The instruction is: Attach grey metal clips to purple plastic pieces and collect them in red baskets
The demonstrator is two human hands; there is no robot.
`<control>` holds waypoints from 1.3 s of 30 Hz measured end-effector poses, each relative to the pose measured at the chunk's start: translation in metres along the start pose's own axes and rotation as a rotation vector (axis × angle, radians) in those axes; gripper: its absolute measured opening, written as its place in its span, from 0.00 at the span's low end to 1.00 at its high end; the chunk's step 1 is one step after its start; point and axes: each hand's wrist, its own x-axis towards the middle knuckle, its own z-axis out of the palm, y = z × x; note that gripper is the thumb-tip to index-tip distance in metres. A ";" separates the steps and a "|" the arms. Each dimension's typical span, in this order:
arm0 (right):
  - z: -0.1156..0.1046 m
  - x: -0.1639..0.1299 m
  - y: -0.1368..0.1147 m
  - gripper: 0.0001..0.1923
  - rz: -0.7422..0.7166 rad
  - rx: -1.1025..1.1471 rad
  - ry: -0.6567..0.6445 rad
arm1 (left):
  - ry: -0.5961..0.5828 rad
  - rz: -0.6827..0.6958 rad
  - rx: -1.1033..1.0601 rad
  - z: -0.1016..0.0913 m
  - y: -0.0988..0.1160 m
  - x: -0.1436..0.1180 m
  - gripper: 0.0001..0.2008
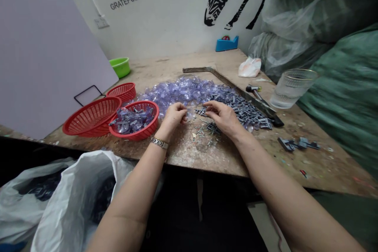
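Observation:
My left hand (176,115), with a metal-band watch (160,142) at its wrist, is closed near the front of the purple-tinted clear plastic pieces (180,91). Its fingertips are pinched together; whatever they hold is too small to make out. To its right, my right hand (222,116) reaches over the edge of the grey plastic parts (248,111), thumb and forefinger curved and a little apart, with nothing visible between them. Beside my left hand stands a red basket (153,126) with clear pieces and grey parts in it.
A larger red basket (88,118) and a small one (126,91) stand left, near a green bowl (121,67). A bent metal bar (233,86) borders the heap. Right are a hammer (257,93), a glass (291,88) and loose grey pieces (298,144). White sacks (73,193) sit below.

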 end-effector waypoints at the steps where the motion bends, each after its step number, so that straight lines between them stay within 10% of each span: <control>1: 0.000 0.000 -0.001 0.15 -0.034 0.018 -0.002 | -0.030 -0.026 -0.096 0.002 0.002 -0.001 0.05; 9: -0.004 -0.002 -0.009 0.06 -0.172 0.022 -0.006 | -0.291 -0.116 -0.488 0.018 0.015 -0.004 0.07; 18: -0.011 0.002 -0.007 0.10 0.141 0.192 0.002 | -0.404 0.128 -0.326 0.028 0.008 -0.008 0.11; 39: -0.020 0.000 0.014 0.11 -0.130 -0.464 -0.490 | -0.149 0.051 -0.380 0.034 -0.007 -0.009 0.12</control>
